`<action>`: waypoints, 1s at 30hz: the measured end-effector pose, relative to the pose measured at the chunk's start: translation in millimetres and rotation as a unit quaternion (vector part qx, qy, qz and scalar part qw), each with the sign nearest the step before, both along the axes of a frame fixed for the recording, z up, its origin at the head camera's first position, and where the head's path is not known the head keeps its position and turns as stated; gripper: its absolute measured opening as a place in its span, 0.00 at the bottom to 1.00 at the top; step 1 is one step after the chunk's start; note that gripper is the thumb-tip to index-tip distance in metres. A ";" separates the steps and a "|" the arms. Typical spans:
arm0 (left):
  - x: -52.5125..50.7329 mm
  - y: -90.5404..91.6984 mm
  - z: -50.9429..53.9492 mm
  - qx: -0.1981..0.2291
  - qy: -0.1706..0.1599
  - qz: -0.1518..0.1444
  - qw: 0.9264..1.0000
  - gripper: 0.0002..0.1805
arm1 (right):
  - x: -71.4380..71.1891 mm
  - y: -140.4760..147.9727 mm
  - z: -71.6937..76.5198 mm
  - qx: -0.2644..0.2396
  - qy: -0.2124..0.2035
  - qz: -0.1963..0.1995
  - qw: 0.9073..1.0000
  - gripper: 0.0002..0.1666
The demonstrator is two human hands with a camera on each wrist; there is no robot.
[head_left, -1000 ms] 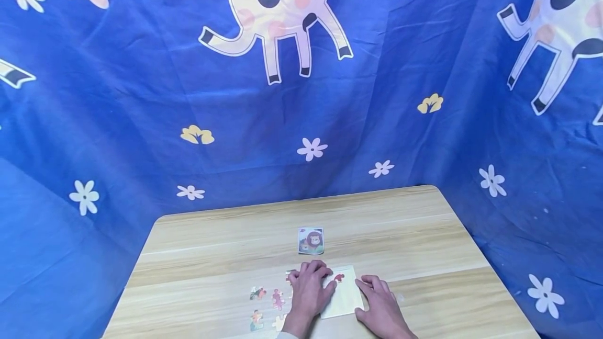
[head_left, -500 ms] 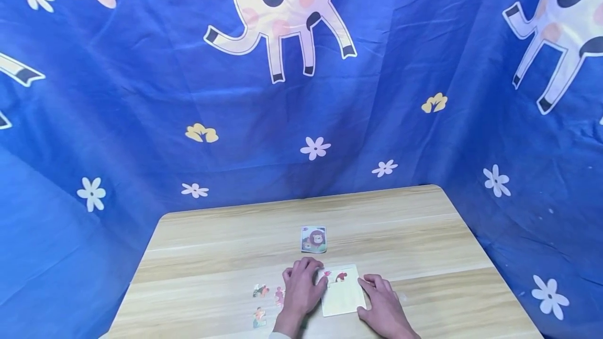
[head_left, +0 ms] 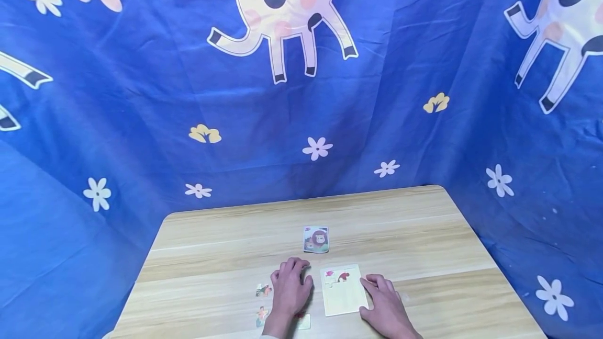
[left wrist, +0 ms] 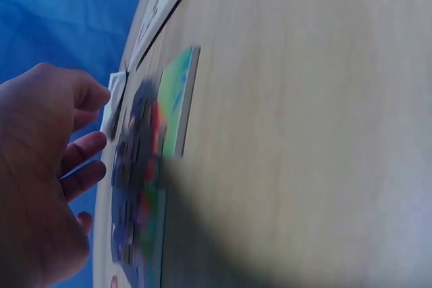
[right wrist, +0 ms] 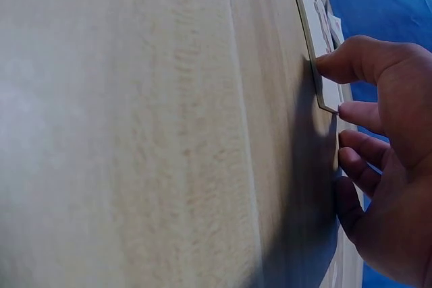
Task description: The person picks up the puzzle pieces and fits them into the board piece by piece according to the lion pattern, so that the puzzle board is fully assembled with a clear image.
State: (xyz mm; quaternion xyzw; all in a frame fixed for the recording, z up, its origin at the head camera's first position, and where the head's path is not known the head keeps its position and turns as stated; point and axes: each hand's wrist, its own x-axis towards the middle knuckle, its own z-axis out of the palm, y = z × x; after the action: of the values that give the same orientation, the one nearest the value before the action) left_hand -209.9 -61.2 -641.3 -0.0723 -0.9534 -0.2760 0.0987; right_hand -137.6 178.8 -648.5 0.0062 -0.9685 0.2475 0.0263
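In the head view, a square cream puzzle board (head_left: 345, 300) lies on the table with two placed pieces in its upper part: a pink-and-white puzzle piece (head_left: 329, 274) and a red puzzle piece (head_left: 344, 277). My right hand (head_left: 386, 305) holds the board at its right side, thumb on the near edge by the corner and index finger on the side edge. My left hand (head_left: 289, 289) hovers over the loose puzzle pieces left of the board, fingers loosely bent, holding nothing. Below it a colourful piece (left wrist: 177, 99) shows, partly blurred in the left wrist view.
Loose pieces lie at left, among them a green-and-orange puzzle piece (head_left: 264, 290) and an orange-and-teal puzzle piece (head_left: 261, 316). A pale piece (head_left: 304, 321) shows near my left wrist. Behind the board lies a lion picture card (head_left: 316, 239). A blue patterned curtain (head_left: 282, 171) surrounds the table (head_left: 212, 245).
My left hand has moved left off the board, back over the loose pieces. The pink-and-white piece now shows uncovered in the board's upper left corner. The right hand stays at the board.
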 end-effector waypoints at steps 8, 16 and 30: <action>-0.8 -14.3 -4.2 0.003 0.018 0.023 1.000 0.14 | -0.1 -0.6 2.8 -0.001 -0.005 -0.001 1.000 0.40; 1.3 -26.5 -0.4 -0.004 -0.029 0.038 0.999 0.15 | 0.1 -0.9 3.4 0.000 -0.010 0.001 1.000 0.40; -1.6 -34.7 2.4 -0.024 -0.047 0.016 0.998 0.12 | -0.1 0.3 1.3 0.000 -0.014 -0.001 1.000 0.40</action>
State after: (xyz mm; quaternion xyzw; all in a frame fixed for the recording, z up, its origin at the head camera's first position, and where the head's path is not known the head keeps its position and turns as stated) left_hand -211.5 -95.9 -638.9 -0.0466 -0.9644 -0.2541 0.0564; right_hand -137.7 179.1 -647.3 0.0016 -0.9688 0.2473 0.0135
